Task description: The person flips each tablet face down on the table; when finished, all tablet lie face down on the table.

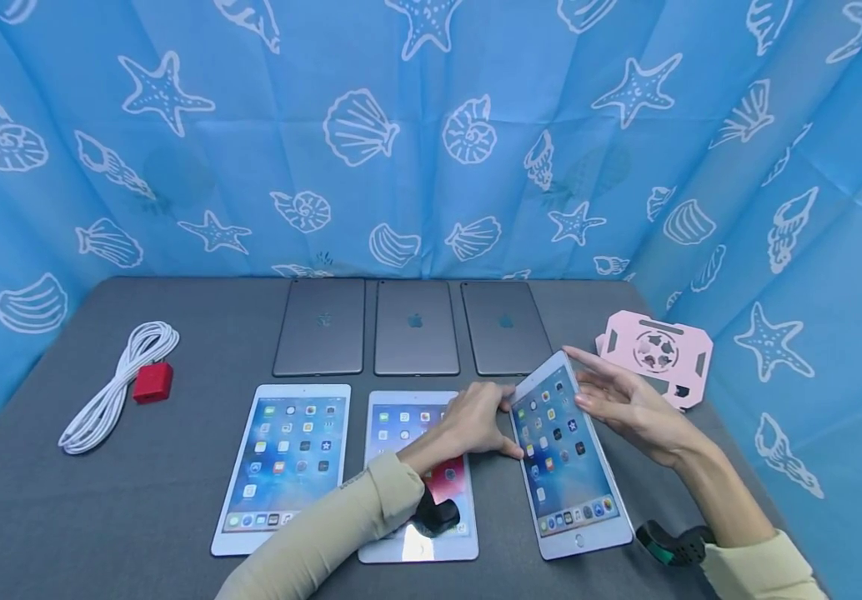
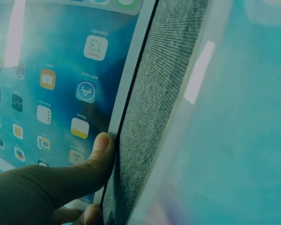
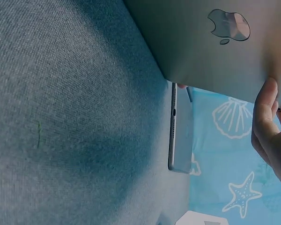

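Grey cloth covers the table in the head view, and near its right edge a white tablet is tipped up on its near end, its lit screen facing left. The left hand pinches its left long edge with thumb and curled fingers, while the right hand is spread flat behind the raised far right side, fingers nearly straight. The tablet looks thin, stiff and smooth, with a glass face likely to slip and to crack if dropped, so the long edges seem the safest places to hold. Two more lit tablets lie face up to the left, the middle tablet partly under the left forearm. Three grey tablets lie face down in a far row, a pink stand sits close on the right, and a white cable with a red charger lies far left.

From the left wrist, the thumb presses the white bezel beside the icons.

From the right wrist, fingertips rest on the grey back, lifted off the cloth.
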The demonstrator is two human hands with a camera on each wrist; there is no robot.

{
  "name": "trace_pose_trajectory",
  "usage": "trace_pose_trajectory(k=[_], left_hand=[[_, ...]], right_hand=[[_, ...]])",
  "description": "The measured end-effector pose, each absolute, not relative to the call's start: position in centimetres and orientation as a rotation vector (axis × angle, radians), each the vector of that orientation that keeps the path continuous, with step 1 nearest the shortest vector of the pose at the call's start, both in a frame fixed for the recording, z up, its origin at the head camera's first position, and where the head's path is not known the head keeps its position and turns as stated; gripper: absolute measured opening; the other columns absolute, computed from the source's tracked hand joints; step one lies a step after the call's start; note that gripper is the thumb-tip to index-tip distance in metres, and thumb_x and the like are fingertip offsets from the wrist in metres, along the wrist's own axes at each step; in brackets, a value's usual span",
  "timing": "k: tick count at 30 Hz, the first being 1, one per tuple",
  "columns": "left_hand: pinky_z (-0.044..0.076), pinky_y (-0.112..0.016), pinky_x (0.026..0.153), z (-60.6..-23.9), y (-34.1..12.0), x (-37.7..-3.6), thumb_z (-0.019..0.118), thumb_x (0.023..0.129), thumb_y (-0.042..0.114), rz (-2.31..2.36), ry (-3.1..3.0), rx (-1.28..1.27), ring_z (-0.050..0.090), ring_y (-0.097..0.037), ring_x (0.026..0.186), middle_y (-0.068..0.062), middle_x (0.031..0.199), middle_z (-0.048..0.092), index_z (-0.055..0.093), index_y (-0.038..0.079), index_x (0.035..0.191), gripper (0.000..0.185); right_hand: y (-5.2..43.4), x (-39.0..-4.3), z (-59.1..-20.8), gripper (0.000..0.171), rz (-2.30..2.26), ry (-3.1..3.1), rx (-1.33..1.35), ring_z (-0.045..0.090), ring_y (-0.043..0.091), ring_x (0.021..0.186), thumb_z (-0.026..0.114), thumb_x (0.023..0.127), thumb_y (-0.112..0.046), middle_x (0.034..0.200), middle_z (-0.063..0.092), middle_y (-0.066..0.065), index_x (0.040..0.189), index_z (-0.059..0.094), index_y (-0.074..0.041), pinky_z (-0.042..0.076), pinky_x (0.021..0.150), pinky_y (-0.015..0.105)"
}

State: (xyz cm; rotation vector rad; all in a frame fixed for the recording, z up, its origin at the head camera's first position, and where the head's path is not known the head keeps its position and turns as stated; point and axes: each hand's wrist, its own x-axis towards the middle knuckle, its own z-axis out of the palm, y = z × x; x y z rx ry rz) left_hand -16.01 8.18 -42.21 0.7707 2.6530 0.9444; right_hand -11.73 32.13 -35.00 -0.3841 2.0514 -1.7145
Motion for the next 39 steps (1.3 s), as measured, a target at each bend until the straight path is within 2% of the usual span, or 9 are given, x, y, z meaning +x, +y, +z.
trace_pose_trajectory(k=[4,9,14,17,20,25,27,33,39], left_hand=[[0.041,-0.017,0.063,-42.3,7.9,-16.0,0.097,0.068,0.034,1.005,2.59,0.784,0.055,-0.007,0.074,0.002,0.107,0.071,0.053,0.006,0.148,0.096],[0.038,-0.015,0.055,-41.9,7.4,-15.9,0.088,0.082,0.034,1.118,2.471,0.849,0.048,-0.002,0.06,0.001,0.095,0.074,0.044,0.0,0.153,0.09],[0.033,-0.017,0.045,-40.4,6.9,-15.7,0.076,0.093,0.035,1.243,2.303,0.92,0.042,-0.004,0.044,-0.001,0.089,0.079,0.027,0.0,0.16,0.09],[0.041,-0.016,0.051,-39.2,6.6,-15.7,0.073,0.095,0.038,1.277,2.251,0.951,0.055,-0.001,0.052,-0.003,0.09,0.08,0.021,0.002,0.162,0.093],[0.046,-0.017,0.059,-38.1,6.3,-15.6,0.069,0.096,0.04,1.293,2.236,0.958,0.064,-0.001,0.06,-0.005,0.092,0.08,0.019,0.002,0.163,0.092],[0.051,-0.018,0.06,-36.9,5.6,-15.4,0.065,0.098,0.041,1.314,2.216,0.927,0.072,-0.007,0.063,-0.009,0.095,0.08,0.016,0.002,0.163,0.091],[0.051,-0.019,0.057,-36.6,5.3,-15.4,0.065,0.098,0.042,1.313,2.211,0.924,0.075,-0.015,0.065,-0.01,0.097,0.08,0.014,0.002,0.163,0.092],[0.051,-0.018,0.057,-36.2,4.4,-15.5,0.068,0.097,0.039,1.296,2.229,0.934,0.077,-0.027,0.07,-0.009,0.099,0.08,0.013,0.003,0.163,0.093],[0.055,-0.02,0.062,-36.2,3.5,-15.6,0.076,0.092,0.036,1.34,2.215,0.868,0.076,-0.032,0.07,-0.011,0.109,0.079,0.019,0.005,0.163,0.096]], right_hand=[[31.6,-11.7,-34.9,0.071,-1.696,2.085,-0.369,0.062,0.006,0.121,0.048,0.106,-0.01,0.139,0.054,-0.004,0.165,0.009,-0.006,0.053,0.099,0.024],[30.9,-11.5,-34.8,0.07,-1.634,2.163,-0.35,0.057,0.005,0.123,0.05,0.107,-0.014,0.151,0.038,0.017,0.165,0.013,-0.012,0.05,0.102,0.028],[30.3,-11.3,-34.8,0.068,-1.573,2.221,-0.342,0.041,0.022,0.14,0.05,0.107,-0.02,0.16,0.021,0.028,0.166,0.016,-0.021,0.038,0.114,0.057],[30.0,-11.5,-35.1,0.067,-1.582,2.199,-0.354,0.034,0.033,0.143,0.05,0.108,-0.021,0.161,0.02,0.028,0.166,0.015,-0.022,0.032,0.115,0.066],[29.7,-11.8,-35.5,0.068,-1.603,2.146,-0.378,0.043,0.024,0.14,0.05,0.108,-0.024,0.161,0.02,0.03,0.166,0.013,-0.019,0.039,0.115,0.051],[29.1,-12.2,-36.1,0.074,-1.63,2.062,-0.41,0.035,0.041,0.148,0.053,0.108,-0.031,0.164,0.011,0.033,0.166,0.01,-0.013,0.042,0.116,0.042],[28.9,-12.3,-36.4,0.076,-1.616,2.061,-0.38,0.025,0.052,0.149,0.055,0.107,-0.031,0.164,0.01,0.032,0.166,0.01,-0.014,0.04,0.117,0.047],[28.7,-13.0,-37.5,0.084,-1.544,2.061,-0.346,0.031,0.054,0.147,0.061,0.104,-0.03,0.162,0.014,0.036,0.165,0.008,-0.007,0.04,0.116,0.055],[28.5,-13.6,-38.5,0.088,-1.469,2.06,-0.336,0.057,0.031,0.126,0.067,0.1,-0.029,0.153,0.027,0.038,0.163,0.012,0.0,0.053,0.102,0.042]])
